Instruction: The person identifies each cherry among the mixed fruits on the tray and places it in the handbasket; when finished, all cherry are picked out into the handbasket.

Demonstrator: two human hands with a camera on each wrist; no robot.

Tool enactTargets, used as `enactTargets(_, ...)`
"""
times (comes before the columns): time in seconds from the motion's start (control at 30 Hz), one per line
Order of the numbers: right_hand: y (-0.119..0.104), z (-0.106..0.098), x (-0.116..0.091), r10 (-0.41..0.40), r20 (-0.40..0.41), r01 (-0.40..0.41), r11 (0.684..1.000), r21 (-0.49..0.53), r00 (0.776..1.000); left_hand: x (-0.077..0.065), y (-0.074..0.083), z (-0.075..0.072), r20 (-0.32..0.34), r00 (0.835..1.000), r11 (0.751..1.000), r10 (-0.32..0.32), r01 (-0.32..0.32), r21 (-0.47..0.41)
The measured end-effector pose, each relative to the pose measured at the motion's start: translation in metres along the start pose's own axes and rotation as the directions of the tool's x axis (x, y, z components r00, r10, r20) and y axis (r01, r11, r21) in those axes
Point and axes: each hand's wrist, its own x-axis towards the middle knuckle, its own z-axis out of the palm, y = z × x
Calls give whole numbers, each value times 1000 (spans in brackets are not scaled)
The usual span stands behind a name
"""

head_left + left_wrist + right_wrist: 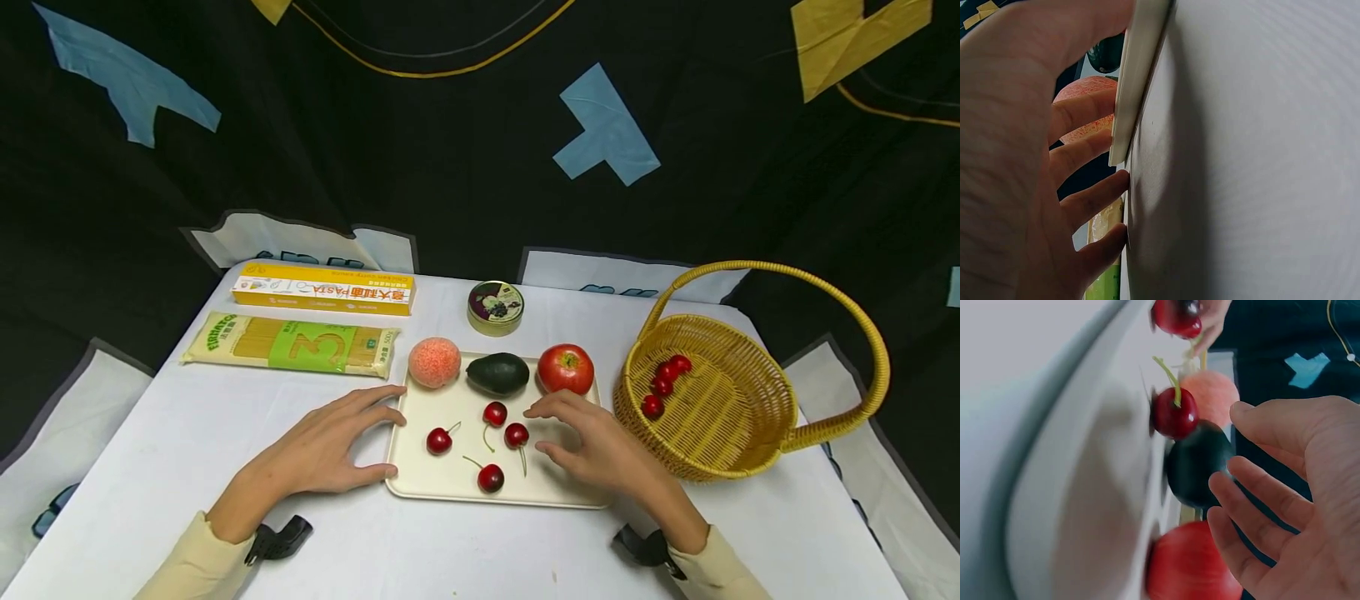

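Observation:
My left hand [318,450] has its fingers spread at the left rim of a cream tray [420,477]; in the left wrist view the fingers [1088,106] lie at the tray's edge. Above the tray's right side hovers my right hand [611,450], its fingers loosely bent and holding nothing. The nearest cherry [516,435] lies just left of its thumb. Several stemmed cherries are on the tray, one [438,441] toward the left and one [491,477] near the front. Along the back sit a peach [434,362], an avocado [498,374] and a tomato [566,369], partly behind my right fingers.
A wicker basket [780,392] with a tall handle stands at the right, several cherries [663,386] inside. Behind the tray is a round tin [496,307]. A pasta box [322,287] and a pasta bag [292,343] lie at the back left.

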Motion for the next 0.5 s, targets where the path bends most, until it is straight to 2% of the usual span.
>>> enactTargets(0.13,-4,7,0,25,47,-25,1000,0,999,0,0,0,1,1000,1000,1,-1,3)
enactTargets(0.37,-7,17,-1,77,131,-70,996,-58,988,0,0,0,-5,1000,1000,3,-3,-2)
enactTargets(0.5,-7,19,-2,85,155,-80,996,-37,984,0,0,0,-5,1000,1000,3,-3,-3)
